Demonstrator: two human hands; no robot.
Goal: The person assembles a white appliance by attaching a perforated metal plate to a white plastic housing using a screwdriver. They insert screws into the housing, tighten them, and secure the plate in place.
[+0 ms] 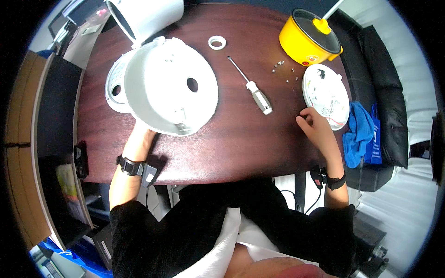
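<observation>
1. Left hand (pixel 139 134): on the near rim of the upturned white plastic cooker shell (pixel 169 85); fingers hidden, grip cannot be told.
2. Right hand (pixel 315 125): right of the shell, fingers curled loosely, holding nothing.
3. Shell: probably light, stiff, smooth; best gripped by the rim.
4. White-handled screwdriver (pixel 254 88): between shell and right hand.

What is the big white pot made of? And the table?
The white pot looks like smooth moulded plastic: even matte white, with moulded holes and ribs. The table looks like dark reddish wood or wood veneer, with a faint grain and a soft sheen.
</observation>
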